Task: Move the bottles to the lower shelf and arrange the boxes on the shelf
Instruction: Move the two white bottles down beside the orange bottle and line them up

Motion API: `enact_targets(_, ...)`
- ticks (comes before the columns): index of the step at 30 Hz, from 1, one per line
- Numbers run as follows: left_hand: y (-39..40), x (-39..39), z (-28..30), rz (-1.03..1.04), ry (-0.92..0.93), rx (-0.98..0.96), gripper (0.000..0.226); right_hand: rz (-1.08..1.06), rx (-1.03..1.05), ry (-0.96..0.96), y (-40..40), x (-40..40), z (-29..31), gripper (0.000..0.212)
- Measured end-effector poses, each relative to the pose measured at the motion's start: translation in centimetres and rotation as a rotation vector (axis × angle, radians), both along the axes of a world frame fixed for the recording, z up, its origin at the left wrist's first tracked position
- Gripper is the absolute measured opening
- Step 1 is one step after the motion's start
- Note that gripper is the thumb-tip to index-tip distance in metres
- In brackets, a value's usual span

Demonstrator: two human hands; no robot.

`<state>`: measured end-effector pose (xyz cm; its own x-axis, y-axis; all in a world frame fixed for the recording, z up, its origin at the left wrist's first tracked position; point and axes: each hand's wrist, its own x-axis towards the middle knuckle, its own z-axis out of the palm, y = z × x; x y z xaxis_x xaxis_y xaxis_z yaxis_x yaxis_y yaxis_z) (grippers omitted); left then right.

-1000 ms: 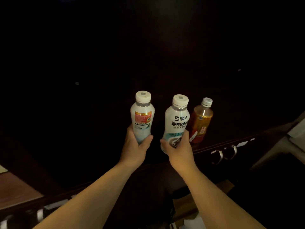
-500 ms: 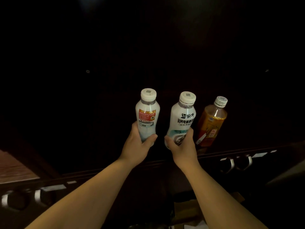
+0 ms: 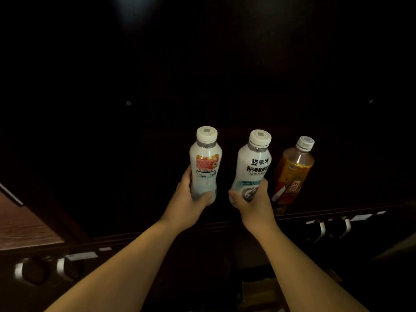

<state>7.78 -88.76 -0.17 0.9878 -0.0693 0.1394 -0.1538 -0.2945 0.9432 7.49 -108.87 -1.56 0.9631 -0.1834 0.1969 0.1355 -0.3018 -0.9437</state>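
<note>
My left hand [image 3: 188, 202] grips the lower part of a white bottle with a red label [image 3: 206, 161], held upright. A white bottle with black writing and a teal band [image 3: 253, 165] is in my right hand [image 3: 252, 203], tilted slightly right. Just to its right an amber tea bottle [image 3: 293, 170] with a white cap stands on the dark shelf [image 3: 337, 210], untouched. Both held bottles are inside a very dark cabinet opening; whether their bases touch the shelf is hidden by my hands. No boxes on the shelf are visible in the darkness.
The shelf's front edge carries metal ring handles at the left [image 3: 33, 271] and right [image 3: 331, 227]. A brown wooden panel [image 3: 22, 224] shows at the far left. A cardboard box [image 3: 258, 291] lies low between my forearms.
The view has shifted, so the bottles and hands sit slightly right and higher in frame. Both hands keep hold of their bottles; the amber bottle has not moved on the shelf.
</note>
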Motion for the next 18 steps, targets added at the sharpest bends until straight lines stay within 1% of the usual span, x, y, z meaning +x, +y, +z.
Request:
enact_targets(1,-0.1,0.0,0.0,0.026,-0.015,0.010,0.071,0.001,0.002,0.000,0.0,0.0,-0.1,0.060)
enact_targets(2,-0.3,0.0,0.1,0.063,-0.032,0.023,0.071,0.002,0.004,-0.001,0.1,0.1,-0.1,0.060)
enact_targets(4,-0.7,-0.1,0.2,0.120,-0.047,0.029,0.084,0.000,0.003,-0.005,0.1,0.1,-0.2,0.060)
enact_targets(6,-0.6,-0.1,0.3,0.089,-0.022,-0.018,0.092,-0.005,0.001,-0.010,0.0,0.1,-0.2,0.060)
enact_targets(9,0.0,-0.1,0.2,-0.014,0.016,-0.042,0.092,-0.004,-0.010,-0.010,0.1,0.1,-0.1,0.059)
enact_targets(11,0.1,0.1,0.1,0.008,-0.002,0.000,0.092,-0.001,-0.008,-0.006,0.1,0.1,0.0,0.061)
enact_targets(13,-0.4,0.1,0.2,0.075,-0.041,0.058,0.092,0.002,-0.002,0.003,0.0,0.0,0.0,0.062)
enact_targets(15,-1.0,0.0,0.3,0.113,-0.050,0.080,0.101,0.002,-0.002,0.008,0.0,0.0,0.0,0.061)
enact_targets(16,-1.1,-0.1,0.3,0.103,-0.043,0.080,0.105,-0.001,-0.007,0.008,0.0,0.0,0.0,0.060)
enact_targets(18,-0.7,-0.2,0.3,0.024,0.000,0.047,0.104,-0.008,-0.021,0.006,0.0,0.0,0.0,0.059)
